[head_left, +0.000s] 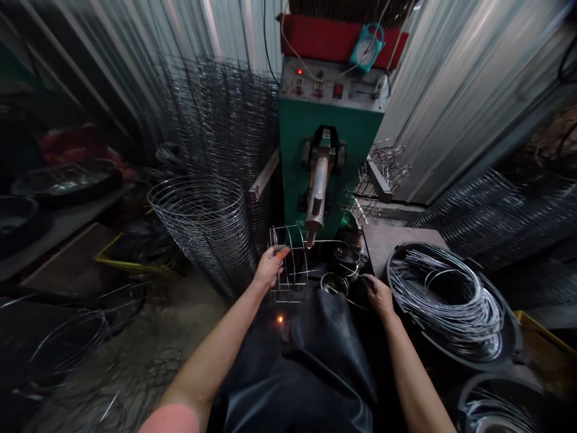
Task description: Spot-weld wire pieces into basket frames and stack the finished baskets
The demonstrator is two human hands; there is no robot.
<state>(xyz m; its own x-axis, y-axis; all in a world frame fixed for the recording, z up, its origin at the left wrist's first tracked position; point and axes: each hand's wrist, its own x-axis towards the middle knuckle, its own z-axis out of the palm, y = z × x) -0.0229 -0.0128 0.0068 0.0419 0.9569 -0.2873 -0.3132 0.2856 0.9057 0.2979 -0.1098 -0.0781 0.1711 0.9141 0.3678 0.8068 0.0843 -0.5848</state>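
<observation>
My left hand (269, 269) grips the side of a small welded wire cage frame (288, 264), with an orange patch on one finger. The frame stands just below the copper-tipped electrode (315, 201) of a green spot-welding machine (331, 129). A small orange spark (280, 319) glows below the frame, above my dark leather apron (293, 373). My right hand (379, 296) hangs near two small metal bowls (345, 270), its fingers curled. I cannot tell whether it holds a thin wire.
A black tub (507, 328) of coiled steel wire stands to the right, with another tub (496, 397) below it. Tall stacks of wire cylinders (202, 228) rise left of the machine. Corrugated metal sheeting forms the walls, and loose wire lies on the floor at left.
</observation>
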